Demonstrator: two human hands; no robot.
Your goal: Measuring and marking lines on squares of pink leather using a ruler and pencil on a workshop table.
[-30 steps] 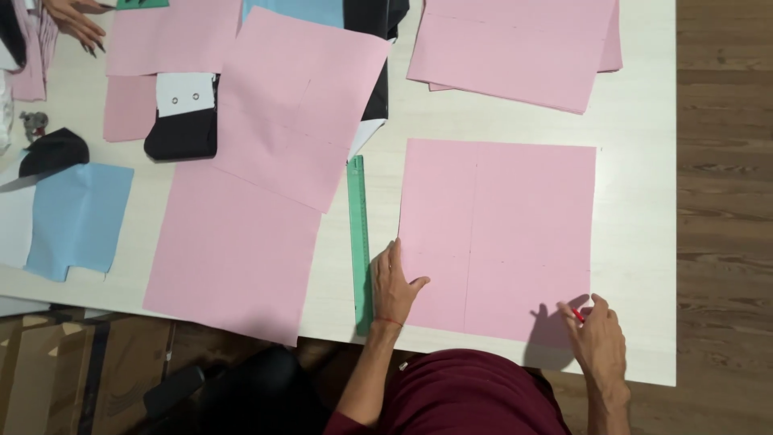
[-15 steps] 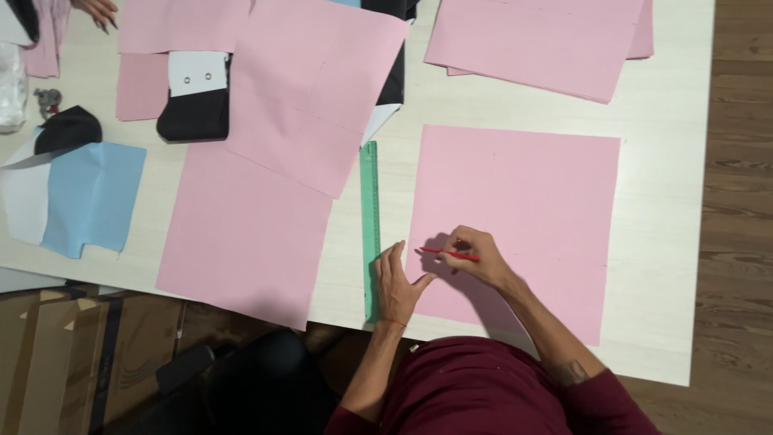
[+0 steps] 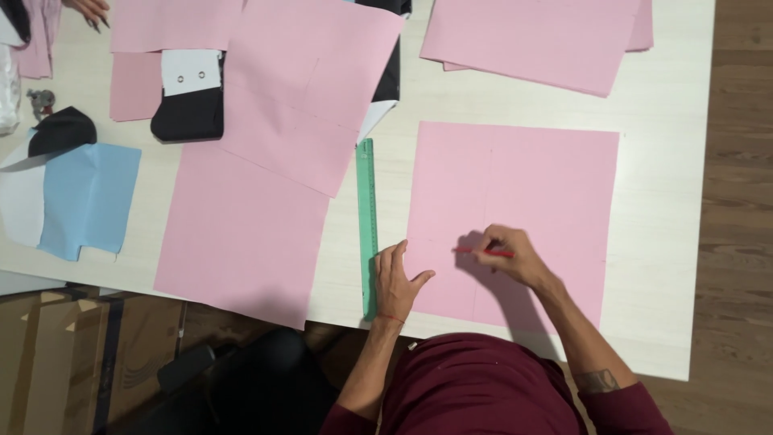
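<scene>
**Marking a pink sheet at a crowded desk**

The pale wooden desk (image 3: 668, 201) carries many sheets of paper. The largest pink sheet on the left (image 3: 241, 225) lies partly under another pink sheet (image 3: 310, 89), and a stack of pink sheets (image 3: 531, 40) is cut off by the top edge. The square pink sheet (image 3: 547, 185) in front of the person lies flat and alone, probably so that it can be drawn on freely; faint lines on it are hard to make out. A light blue paper piece (image 3: 88, 197) and a black piece (image 3: 189, 113) lie far left.

A green ruler (image 3: 367, 225) lies just beside the sheet's left edge. The left hand (image 3: 397, 282) rests flat with spread fingers over the ruler's lower end and the sheet's edge, it seems to keep the paper from sliding. The right hand (image 3: 507, 254) is closed around a red pencil (image 3: 481, 252), its tip on the sheet's lower middle. Another person's hand (image 3: 87, 10) is mostly cut off at the top left.
</scene>
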